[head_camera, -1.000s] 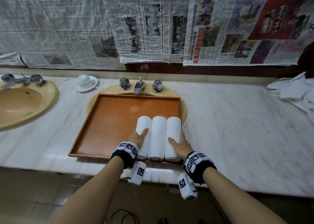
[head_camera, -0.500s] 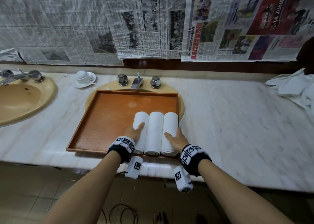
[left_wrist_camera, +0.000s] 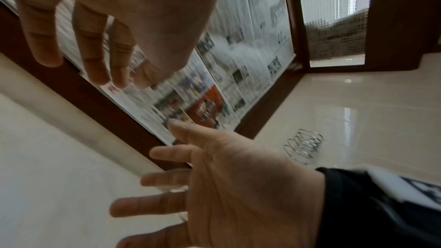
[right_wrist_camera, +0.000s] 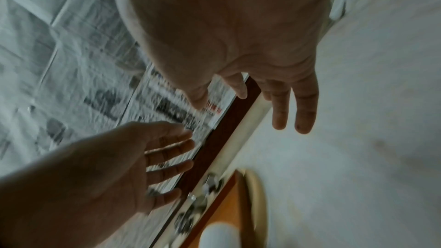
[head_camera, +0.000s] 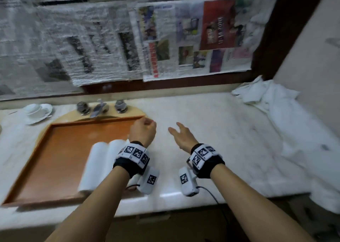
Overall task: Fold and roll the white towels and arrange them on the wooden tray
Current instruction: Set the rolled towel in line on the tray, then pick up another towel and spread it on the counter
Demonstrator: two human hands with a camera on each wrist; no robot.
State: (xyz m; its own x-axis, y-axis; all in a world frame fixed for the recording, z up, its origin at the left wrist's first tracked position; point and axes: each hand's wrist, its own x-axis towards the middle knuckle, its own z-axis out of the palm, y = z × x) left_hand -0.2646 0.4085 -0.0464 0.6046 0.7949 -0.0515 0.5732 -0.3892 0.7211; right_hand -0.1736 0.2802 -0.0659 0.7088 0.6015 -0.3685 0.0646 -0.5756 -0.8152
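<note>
Both hands, left (head_camera: 142,131) and right (head_camera: 181,134), hang empty with loose fingers beside the tray (head_camera: 55,161), right of its rolls (head_camera: 97,166). Reaching for the towels (head_camera: 265,92), a sleeve could unroll them.

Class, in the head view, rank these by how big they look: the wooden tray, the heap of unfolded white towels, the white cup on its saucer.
1. Brown wooden tray
2. Heap of unfolded white towels
3. White cup on its saucer

The heap runs out of frame, so its place is unsure.
</note>
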